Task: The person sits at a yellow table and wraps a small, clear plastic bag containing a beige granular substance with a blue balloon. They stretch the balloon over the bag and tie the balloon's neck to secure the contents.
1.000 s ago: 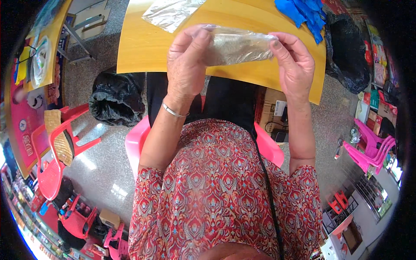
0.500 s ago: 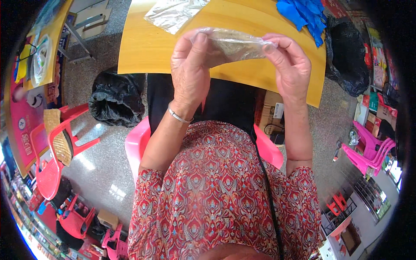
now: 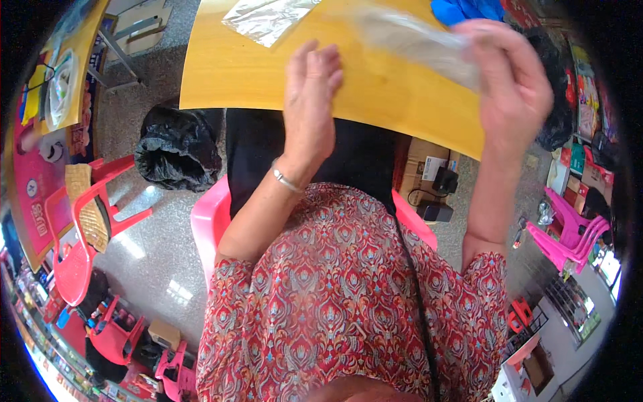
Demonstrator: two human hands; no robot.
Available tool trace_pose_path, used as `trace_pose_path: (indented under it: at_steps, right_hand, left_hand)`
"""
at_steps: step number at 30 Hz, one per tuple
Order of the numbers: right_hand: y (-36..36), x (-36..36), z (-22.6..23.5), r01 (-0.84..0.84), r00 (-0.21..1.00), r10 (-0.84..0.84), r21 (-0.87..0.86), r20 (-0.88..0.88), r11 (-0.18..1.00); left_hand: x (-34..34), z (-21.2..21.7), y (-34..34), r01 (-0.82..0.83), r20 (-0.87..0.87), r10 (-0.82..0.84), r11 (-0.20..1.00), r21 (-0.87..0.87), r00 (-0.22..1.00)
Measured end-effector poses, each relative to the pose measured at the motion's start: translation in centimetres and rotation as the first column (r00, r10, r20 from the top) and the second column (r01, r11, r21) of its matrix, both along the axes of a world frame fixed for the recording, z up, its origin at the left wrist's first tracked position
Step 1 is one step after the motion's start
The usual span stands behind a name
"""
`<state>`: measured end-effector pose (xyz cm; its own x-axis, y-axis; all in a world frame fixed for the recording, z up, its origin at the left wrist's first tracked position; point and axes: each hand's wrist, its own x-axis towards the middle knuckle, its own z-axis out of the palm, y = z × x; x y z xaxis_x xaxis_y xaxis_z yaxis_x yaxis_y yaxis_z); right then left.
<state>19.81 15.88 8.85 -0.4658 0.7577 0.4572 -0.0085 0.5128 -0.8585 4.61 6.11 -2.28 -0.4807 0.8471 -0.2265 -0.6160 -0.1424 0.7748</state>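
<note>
Yellow table [image 3: 254, 74], top of frame. My right hand [image 3: 512, 87] pinches the clear bag [image 3: 408, 40]; left hand [image 3: 311, 100] hangs open, empty. I'd guess setting it down is next.

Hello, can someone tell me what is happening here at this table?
A person in a red patterned top sits at a yellow table. The right hand holds a clear plastic bag raised above the table; the bag is blurred, so its contents cannot be told. The left hand is open and apart from the bag, holding nothing. Another clear bag lies flat near the table's far edge, and something blue lies beside it.
</note>
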Motion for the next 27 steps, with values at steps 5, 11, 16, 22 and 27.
trace_pose_path:
  at_steps: [5, 11, 16, 22, 27]
  right_hand:
    - [1.8, -0.2, -1.4, -0.014, 0.961, 0.013, 0.002, 0.275, 1.0]
    - [2.8, -1.1, -2.1, -0.218, 0.909, 0.265, -0.174, 0.32, 0.96]
    - [2.1, -3.0, -2.3, -0.328, 0.919, 0.385, -0.37, 0.089, 0.869]
    - [2.4, -3.5, -2.7, -0.187, 0.97, 0.226, -0.317, 0.091, 0.93]
    - [2.5, -3.6, -2.4, -0.317, 0.928, 0.333, -0.114, 0.17, 0.942]
  left_hand:
    - [-1.4, 1.1, 0.2, 0.011, -0.242, 0.002, 0.998, 0.055, 0.97]
    - [-3.3, 2.9, 1.3, 0.211, -0.71, 0.051, 0.938, 0.275, 0.702]
    - [-4.1, 3.1, 3.1, 0.432, -0.838, -0.062, 0.876, 0.215, 0.542]
    - [-4.0, 3.1, 2.4, 0.488, -0.298, -0.433, 0.861, 0.142, 0.851]
    - [-4.0, 2.7, 2.4, 0.481, -0.167, -0.46, 0.868, 0.121, 0.872]
